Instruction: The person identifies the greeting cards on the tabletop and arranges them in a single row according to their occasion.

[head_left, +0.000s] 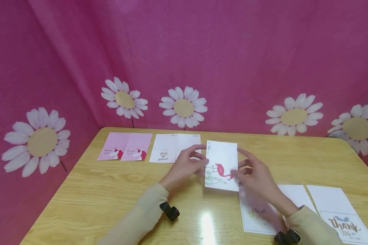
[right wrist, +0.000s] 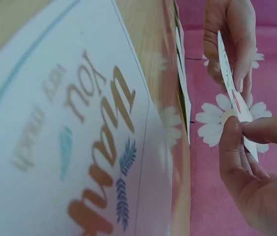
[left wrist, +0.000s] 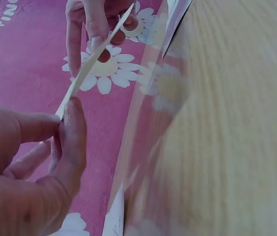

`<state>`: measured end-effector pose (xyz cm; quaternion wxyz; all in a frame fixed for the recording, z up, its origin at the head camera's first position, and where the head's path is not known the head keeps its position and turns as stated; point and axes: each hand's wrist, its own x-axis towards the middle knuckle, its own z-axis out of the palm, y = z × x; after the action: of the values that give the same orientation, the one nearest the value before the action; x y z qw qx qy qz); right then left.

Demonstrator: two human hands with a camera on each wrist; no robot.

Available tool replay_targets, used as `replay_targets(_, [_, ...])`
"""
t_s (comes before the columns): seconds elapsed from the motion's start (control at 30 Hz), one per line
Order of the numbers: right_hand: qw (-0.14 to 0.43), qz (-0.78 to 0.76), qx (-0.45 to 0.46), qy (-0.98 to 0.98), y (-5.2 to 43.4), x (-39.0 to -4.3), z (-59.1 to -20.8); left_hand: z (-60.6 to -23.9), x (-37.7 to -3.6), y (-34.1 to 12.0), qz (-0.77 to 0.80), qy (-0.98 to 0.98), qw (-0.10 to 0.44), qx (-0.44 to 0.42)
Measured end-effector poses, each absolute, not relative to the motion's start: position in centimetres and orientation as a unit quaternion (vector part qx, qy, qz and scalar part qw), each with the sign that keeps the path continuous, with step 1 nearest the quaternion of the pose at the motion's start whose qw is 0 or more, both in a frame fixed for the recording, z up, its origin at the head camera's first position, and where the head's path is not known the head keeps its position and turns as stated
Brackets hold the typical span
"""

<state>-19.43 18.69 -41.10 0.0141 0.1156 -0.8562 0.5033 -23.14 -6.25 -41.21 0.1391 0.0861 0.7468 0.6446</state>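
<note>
I note the flamingo card held clear of the counter, near its middle, between both hands: left hand pinches the left edge between thumb and fingers, right hand pinches the right edge the same way. Wrist views show the card edge-on, thin and slightly bowed. Risk, as I judge it: the grip sits only on the margins, so unequal pull from either side could crease or curl the sheet, or one edge could slip free and let the card swing down. The thank-you cards lie just beneath the right forearm, so a sleeve could drag them out of line. The white diamond cards and pink cards lie in a row behind the left hand; a careless set-down could overlap or nudge them.
</note>
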Motion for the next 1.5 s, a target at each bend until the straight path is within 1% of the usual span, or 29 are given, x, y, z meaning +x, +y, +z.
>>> replay_targets(0.17, [0.022, 0.525, 0.101, -0.845, 19.4, -20.4, -41.0, -40.8, -23.9, -5.0, 0.618, 0.771, 0.127, 0.085])
replay_targets(0.4, [0.010, 0.530, 0.054, -0.846, 20.0, -22.0, -41.0, -40.3, -25.4, -3.5, 0.585, 0.800, 0.105, 0.082])
replay_targets(0.6, [0.016, 0.483, 0.053, -0.874, 20.2, -23.8, -41.3, -40.7, -27.0, -2.8, 0.558, 0.824, 0.077, 0.063])
replay_targets(0.8, [0.025, 0.432, 0.054, -0.900, 20.3, -25.7, -41.8, -40.7, -28.2, -2.2, 0.497, 0.863, 0.051, 0.078])
replay_targets(0.93, [0.019, 0.402, 0.056, -0.914, 20.3, -26.6, -42.0, -40.5, -28.8, -1.9, 0.429, 0.899, 0.053, 0.077])
replay_targets(1.2, [-0.017, 0.377, 0.072, -0.923, 19.9, -27.8, -42.3, -40.4, -29.8, -1.6, 0.348, 0.931, 0.089, 0.066])
replay_targets(1.4, [-0.021, 0.351, 0.090, -0.932, 19.7, -28.3, -42.8, -40.7, -30.1, -1.2, 0.259, 0.958, 0.076, 0.098])
replay_targets(1.5, [-0.021, 0.340, 0.100, -0.935, 19.4, -28.6, -42.9, -40.8, -30.2, -1.0, 0.235, 0.964, 0.075, 0.098])
